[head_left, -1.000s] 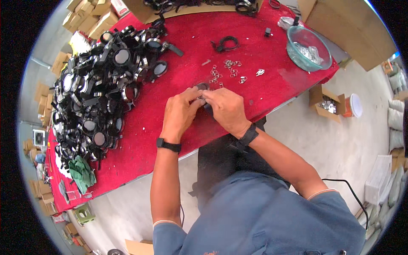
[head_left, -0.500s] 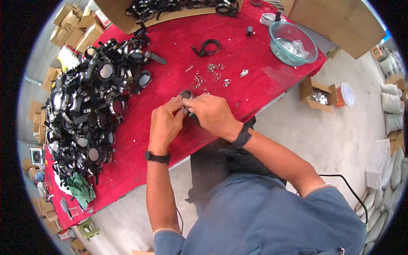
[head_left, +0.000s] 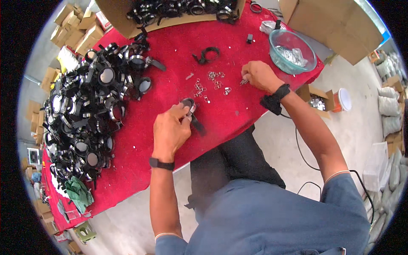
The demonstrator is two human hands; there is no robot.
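My left hand [head_left: 171, 129] grips a wristwatch [head_left: 188, 103] with a round silver case, low over the red cloth. Its black strap [head_left: 198, 126] hangs out past my fingers toward the table's front edge. Farther right, my right hand [head_left: 260, 76] has its thumb and fingers pinched together at a few small silver pieces [head_left: 244, 82] on the cloth; whether one is between the fingertips is hidden. Between the two hands lie several small metal loops [head_left: 199, 88] in a loose scatter. A coiled black strap [head_left: 209, 54] rests beyond them.
A large heap of black-strapped watches [head_left: 80, 106] covers the table's left side. At the back stands a cardboard box [head_left: 121, 21] of more watches. A clear bowl [head_left: 273, 53] with silver packets sits at right, near a small black block [head_left: 250, 38]. A green cloth [head_left: 78, 191] lies front left.
My right hand has left the watch and moved right to the small silver pieces. My left hand keeps hold of the watch, whose case and strap now show more.
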